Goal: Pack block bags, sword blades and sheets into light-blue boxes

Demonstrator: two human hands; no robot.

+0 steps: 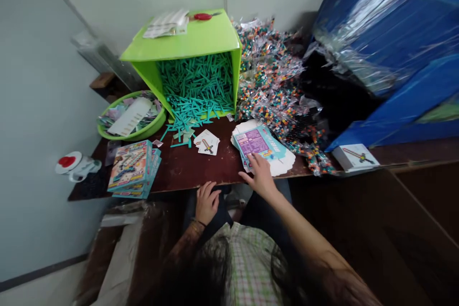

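Note:
My right hand [261, 174] reaches over the near edge of a pile of flat, unfolded printed boxes [255, 142], its fingertips at the purple and teal top one. The fingers are apart and hold nothing that I can see. At the table's front edge lies my left hand [207, 201], fingers loosely stretched and nothing in them. Between and beyond the hands sits a small stack of white cards [207, 142] with a pixel-style sword picture. Farther left, several made-up printed boxes [131, 167] are piled at the table edge.
A green bin [186, 40] on its side spills teal pen-like sticks [197, 81]. Bagged coloured beads [268, 76] heap beside it. A green basin [158, 122] holds packets, and a white mug [81, 168] stands left. More sword cards [355, 157] lie right, below a wrapped blue box [387, 24].

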